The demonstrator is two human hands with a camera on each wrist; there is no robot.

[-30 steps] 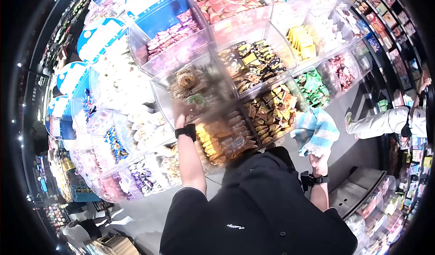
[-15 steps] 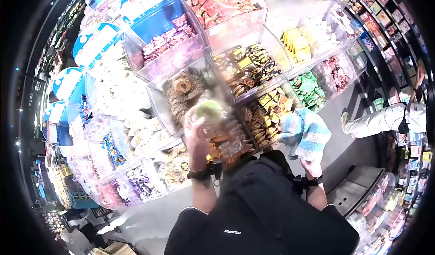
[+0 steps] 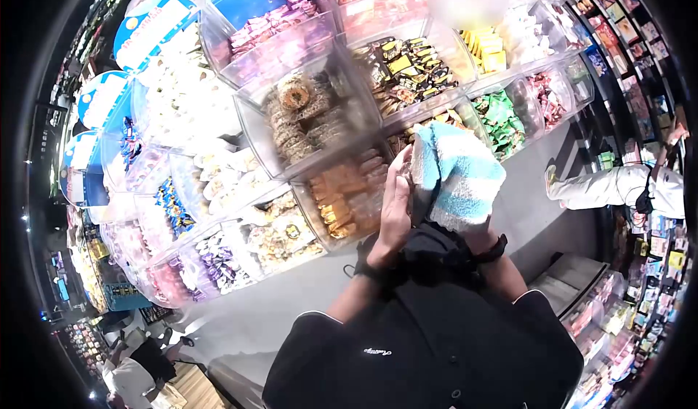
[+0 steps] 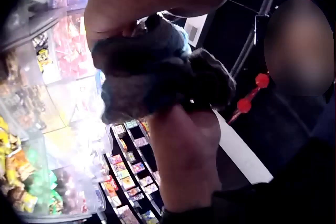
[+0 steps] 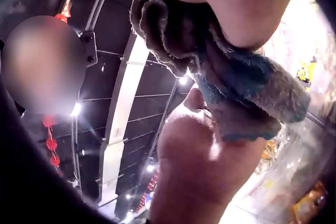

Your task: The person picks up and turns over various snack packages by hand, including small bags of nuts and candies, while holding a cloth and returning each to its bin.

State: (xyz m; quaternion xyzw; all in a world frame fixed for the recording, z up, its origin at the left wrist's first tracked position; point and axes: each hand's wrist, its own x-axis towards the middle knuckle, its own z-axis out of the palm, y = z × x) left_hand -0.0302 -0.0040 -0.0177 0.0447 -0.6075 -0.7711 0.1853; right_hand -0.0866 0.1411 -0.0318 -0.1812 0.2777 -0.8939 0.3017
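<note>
"Cloth position?"
"Bunched between both hands, right of the brown-roll bin and nearer the black shirt. Blue and white stripes."
"Left hand?"
"Right of the bin, shirt side, against the cloth's left edge. Fingers nearly straight, close together, not wrapped round it."
"Right hand?"
"Farther right of the bin, under the cloth, touching it. Fingers hidden by the fabric, wrist views dark; can't tell their grip."
"Neighbours?"
"Orange packets adjoin the bin, shirt side. Pink packets beyond it. Black-and-yellow packets just right, green packets farther right. Pale trousers, someone's, well right."
</note>
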